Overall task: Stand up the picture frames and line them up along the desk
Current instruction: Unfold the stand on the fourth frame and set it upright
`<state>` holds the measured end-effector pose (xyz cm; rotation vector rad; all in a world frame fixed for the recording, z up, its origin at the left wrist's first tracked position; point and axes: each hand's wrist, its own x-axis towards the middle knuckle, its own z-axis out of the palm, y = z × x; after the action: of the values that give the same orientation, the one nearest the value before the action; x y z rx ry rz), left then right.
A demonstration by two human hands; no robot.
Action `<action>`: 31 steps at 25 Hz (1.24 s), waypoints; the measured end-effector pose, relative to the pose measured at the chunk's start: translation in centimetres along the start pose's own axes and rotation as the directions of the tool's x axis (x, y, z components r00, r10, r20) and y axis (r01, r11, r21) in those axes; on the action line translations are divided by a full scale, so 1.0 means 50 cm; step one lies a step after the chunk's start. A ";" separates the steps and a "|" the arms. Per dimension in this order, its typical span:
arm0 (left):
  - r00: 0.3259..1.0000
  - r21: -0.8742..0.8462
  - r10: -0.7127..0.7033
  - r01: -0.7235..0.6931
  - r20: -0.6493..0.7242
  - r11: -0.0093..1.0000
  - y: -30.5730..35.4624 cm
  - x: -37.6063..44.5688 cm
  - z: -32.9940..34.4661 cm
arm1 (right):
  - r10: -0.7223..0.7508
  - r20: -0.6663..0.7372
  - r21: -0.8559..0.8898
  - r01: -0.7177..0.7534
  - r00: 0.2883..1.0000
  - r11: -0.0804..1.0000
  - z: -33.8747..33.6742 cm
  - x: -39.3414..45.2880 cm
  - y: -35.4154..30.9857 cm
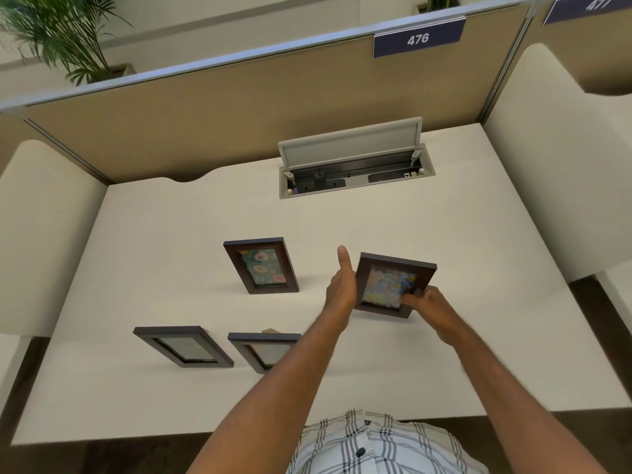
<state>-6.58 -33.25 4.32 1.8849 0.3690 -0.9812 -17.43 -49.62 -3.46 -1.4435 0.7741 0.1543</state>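
Holding a dark-framed picture [393,285] with both hands, we are tilting it above the desk [171,217], just nearer us than the open cable box [355,172] and a little right of it. Left hand [340,289] is cupping the frame's left edge, thumb pointing up; right hand [425,302] is pinching its lower right corner, fingers lying on the glass. It is looking lifted, not yet set down.

Progress, as we are judging it: one floral frame [261,266] is standing upright on the side of the cable box nearer us and to its left. Two more frames, a left one [183,345] and a middle one [263,350], are sitting nearer us again; they are appearing to lean upright, but we cannot tell for certain. Nothing is forming one line yet, so the aligning is remaining.

Desk surface is looking pale, smooth and bare. Behind the cable box a tan partition [205,107] is carrying a sign reading 476 [419,39], and a potted palm [58,32] is showing beyond it, far left.
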 end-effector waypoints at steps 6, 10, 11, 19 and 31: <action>0.997 0.022 -0.042 0.040 0.070 0.999 -0.004 0.011 0.002 | -0.013 0.000 -0.064 0.013 1.000 0.998 -0.013 0.013 -0.020; 0.989 -0.018 -0.088 0.091 0.123 0.996 0.010 0.013 -0.003 | -0.021 -0.029 -0.089 0.019 0.999 0.996 -0.008 0.017 -0.018; 0.987 -0.038 -0.089 0.095 0.136 0.995 0.016 0.013 -0.004 | -0.026 -0.036 -0.092 0.022 0.999 0.996 -0.006 0.017 -0.018; 0.962 -0.064 -0.065 0.085 0.266 0.994 0.013 0.033 -0.007 | -0.040 -0.057 -0.097 0.034 0.998 0.995 -0.005 0.018 -0.033; 0.985 -0.452 -0.088 0.147 0.149 0.880 0.012 0.059 -0.002 | 0.038 -0.011 -0.046 -0.038 0.999 0.998 0.011 0.052 -0.027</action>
<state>-4.30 -33.88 2.46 1.3737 0.5933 -0.9829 -14.56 -50.26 -3.81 -1.4744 0.8111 0.1951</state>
